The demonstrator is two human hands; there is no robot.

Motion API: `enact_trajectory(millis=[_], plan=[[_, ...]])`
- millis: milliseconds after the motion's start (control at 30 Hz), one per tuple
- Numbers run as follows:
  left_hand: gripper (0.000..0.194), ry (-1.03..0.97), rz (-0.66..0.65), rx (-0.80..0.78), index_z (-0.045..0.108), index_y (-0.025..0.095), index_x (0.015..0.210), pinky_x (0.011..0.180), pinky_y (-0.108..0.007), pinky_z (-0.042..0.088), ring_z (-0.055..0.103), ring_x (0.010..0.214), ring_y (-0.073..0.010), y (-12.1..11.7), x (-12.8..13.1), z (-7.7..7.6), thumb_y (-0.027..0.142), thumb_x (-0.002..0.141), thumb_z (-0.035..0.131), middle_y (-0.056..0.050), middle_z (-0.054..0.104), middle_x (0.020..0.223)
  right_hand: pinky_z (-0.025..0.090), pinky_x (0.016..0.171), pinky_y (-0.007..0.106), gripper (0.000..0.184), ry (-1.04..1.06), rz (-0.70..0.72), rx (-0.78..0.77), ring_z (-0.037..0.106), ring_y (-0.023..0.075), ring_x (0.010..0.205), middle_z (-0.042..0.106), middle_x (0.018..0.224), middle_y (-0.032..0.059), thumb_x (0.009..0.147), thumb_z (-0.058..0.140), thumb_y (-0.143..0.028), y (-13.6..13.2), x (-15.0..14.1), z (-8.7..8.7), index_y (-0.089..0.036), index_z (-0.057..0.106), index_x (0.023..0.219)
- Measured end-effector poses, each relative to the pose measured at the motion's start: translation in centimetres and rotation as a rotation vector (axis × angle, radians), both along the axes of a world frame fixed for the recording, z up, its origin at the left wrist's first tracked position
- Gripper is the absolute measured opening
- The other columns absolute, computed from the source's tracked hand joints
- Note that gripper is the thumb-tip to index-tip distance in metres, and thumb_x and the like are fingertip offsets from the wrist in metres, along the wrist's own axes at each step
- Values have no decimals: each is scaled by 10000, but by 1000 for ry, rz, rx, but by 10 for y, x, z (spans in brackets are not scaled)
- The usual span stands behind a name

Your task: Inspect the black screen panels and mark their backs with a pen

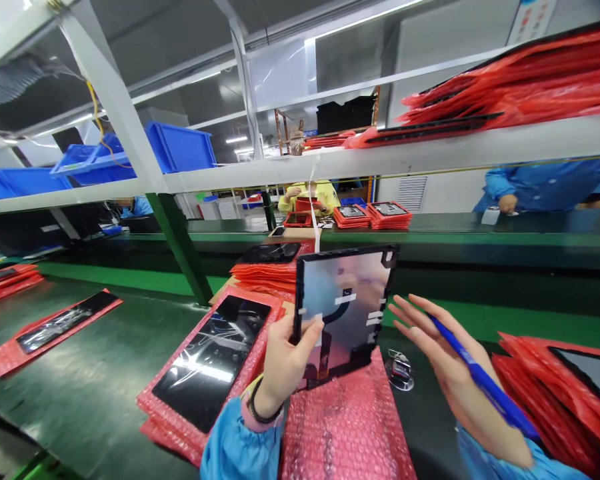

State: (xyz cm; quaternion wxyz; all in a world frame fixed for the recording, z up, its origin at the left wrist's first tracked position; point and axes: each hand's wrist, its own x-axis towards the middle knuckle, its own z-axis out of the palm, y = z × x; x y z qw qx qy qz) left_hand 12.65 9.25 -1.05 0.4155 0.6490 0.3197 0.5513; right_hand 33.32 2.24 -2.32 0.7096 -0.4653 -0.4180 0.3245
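My left hand (291, 357) grips a tablet display panel (350, 300) by its lower left edge, thumb on the silvery back. The panel stands tilted upright, with a black frame, white tape strips and a dark ribbon cable on that back. To its right, my right hand (443, 353) has its fingers stretched out, apart from the panel. A slim blue stick (480, 380) lies held across this hand, its tip between the fingers. Beneath the panel is a pink bubble-wrap pouch (347, 433). Left of my left hand, a glossy black screen (213, 360) rests on bubble-wrap pouches.
A small shiny item (400, 370) lies near my right hand. Red-wrapped panels (550, 380) are stacked at right, more screens (270, 253) ahead. A green post (180, 247) and a white shelf rail (330, 162) frame the bench. Co-workers (545, 187) sit beyond.
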Motion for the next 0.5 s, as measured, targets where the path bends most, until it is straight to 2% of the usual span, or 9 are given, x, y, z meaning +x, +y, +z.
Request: enact_trajectory(millis=[33, 100, 200, 267, 300, 400, 500], plan=[[176, 76, 3, 62, 734, 186, 906, 697, -286, 507, 671, 719, -211, 1, 0, -2, 301, 815, 638, -23, 740, 782, 447, 1019, 425, 512, 76, 49, 5, 545, 278, 1220, 598, 1318, 70, 757, 712, -382, -2, 1, 1, -311, 558, 1240], [269, 225, -73, 202, 719, 206, 1077, 749, -297, 515, 689, 779, -220, 0, 0, -6, 215, 852, 572, -26, 754, 897, 457, 1002, 468, 497, 217, 211, -28, 536, 298, 1227, 558, 1364, 77, 789, 664, -442, -6, 2, 0, -332, 558, 1262], [462, 424, -291, 458, 585, 230, 1277, 968, -331, 466, 631, 1103, -235, -5, 2, -10, 66, 874, 431, -35, 659, 1220, 510, 915, 521, 510, 363, 417, -118, 568, 347, 1179, 600, 1310, 96, 749, 616, -626, -13, 4, 0, -319, 660, 1154], [492, 542, -339, 643, 545, 234, 1311, 1051, -371, 410, 533, 1238, -235, -9, 5, -12, 41, 882, 403, -58, 596, 1303, 528, 885, 520, 524, 428, 424, -161, 599, 368, 1131, 676, 1187, 122, 687, 646, -669, -18, 5, 4, -270, 731, 1016], [479, 579, -316, 746, 538, 231, 1316, 1046, -387, 420, 524, 1246, -239, -11, 7, -13, 52, 888, 418, -77, 602, 1294, 531, 886, 506, 488, 453, 409, -189, 613, 367, 1111, 703, 1130, 127, 682, 680, -630, -21, 6, 7, -247, 743, 977], [418, 617, -179, 1033, 569, 176, 1276, 979, -398, 493, 564, 1199, -251, -14, 14, -12, 74, 882, 472, -119, 666, 1202, 529, 905, 471, 357, 559, 367, -292, 644, 344, 1067, 734, 1057, 109, 701, 761, -381, -31, 8, 17, -217, 726, 1017], [333, 599, -143, 1137, 590, 115, 1206, 991, -425, 491, 565, 1194, -268, -18, 18, -8, 205, 892, 522, -135, 669, 1191, 537, 902, 455, 422, 645, 281, -295, 668, 330, 1023, 737, 1062, 71, 657, 794, -249, -42, 6, 19, -262, 701, 1068]])
